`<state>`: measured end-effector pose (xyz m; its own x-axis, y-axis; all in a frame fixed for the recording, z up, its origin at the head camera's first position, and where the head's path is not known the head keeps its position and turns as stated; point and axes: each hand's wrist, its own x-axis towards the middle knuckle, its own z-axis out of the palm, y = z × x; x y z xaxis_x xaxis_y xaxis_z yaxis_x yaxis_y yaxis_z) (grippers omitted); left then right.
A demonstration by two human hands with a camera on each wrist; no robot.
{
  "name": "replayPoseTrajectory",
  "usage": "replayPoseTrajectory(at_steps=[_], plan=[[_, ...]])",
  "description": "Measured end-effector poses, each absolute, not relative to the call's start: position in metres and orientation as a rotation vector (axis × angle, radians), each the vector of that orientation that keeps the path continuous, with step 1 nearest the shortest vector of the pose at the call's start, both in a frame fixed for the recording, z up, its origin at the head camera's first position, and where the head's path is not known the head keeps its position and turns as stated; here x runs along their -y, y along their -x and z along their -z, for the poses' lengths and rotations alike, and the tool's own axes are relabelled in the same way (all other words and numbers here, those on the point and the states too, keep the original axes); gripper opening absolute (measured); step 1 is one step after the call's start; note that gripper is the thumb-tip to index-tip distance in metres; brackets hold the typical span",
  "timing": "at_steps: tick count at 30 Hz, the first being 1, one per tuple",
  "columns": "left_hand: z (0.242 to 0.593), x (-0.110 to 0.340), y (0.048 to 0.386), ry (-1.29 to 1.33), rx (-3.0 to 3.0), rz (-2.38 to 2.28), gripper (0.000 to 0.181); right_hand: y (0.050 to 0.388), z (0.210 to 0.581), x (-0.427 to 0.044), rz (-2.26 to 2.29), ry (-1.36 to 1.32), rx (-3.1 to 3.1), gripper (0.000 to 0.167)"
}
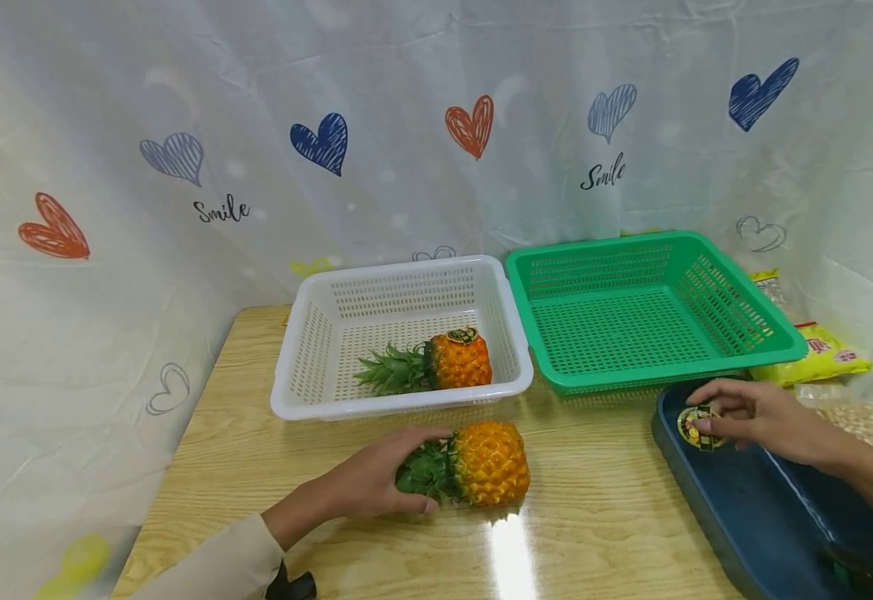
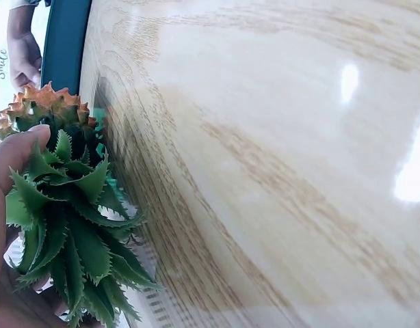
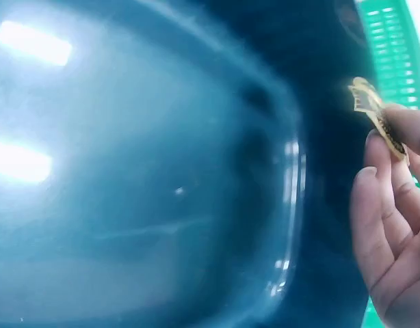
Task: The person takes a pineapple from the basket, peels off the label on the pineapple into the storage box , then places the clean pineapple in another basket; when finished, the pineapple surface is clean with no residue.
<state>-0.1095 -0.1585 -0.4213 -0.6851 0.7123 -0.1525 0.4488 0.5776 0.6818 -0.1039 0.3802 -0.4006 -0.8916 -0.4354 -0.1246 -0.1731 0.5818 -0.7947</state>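
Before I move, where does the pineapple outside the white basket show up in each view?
Head: pineapple just below centre, in front of the white basket.
Left wrist: same pineapple down the left side to the bottom edge.
Right wrist: not in it.
Shared landmark: dark blue tray, lower right in head, top left in left wrist, most of right wrist.

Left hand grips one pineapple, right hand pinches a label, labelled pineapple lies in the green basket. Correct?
Wrong basket: head view shows the labelled pineapple in the white basket, not the green basket. Left hand gripping one pineapple and right hand pinching a label stand.
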Motion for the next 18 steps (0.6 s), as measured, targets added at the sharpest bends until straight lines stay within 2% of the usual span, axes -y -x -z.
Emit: replayPoseTrajectory(at_steps=[3,11,18], plan=[[0.42,0.158,0.111,-0.948,-2.408,-0.866,0.082,0.108,0.405,-0.382,1.197,0.531,-2.49,0.023],[0.42,0.159,0.109,-0.926,-2.393,-0.868,0.082,0.115,0.415,-0.378,1.158,0.589,-2.487,0.022],[0.419,0.159,0.109,-0.917,-2.38,-0.872,0.081,0.119,0.419,-0.372,1.139,0.564,-2.49,0.027]])
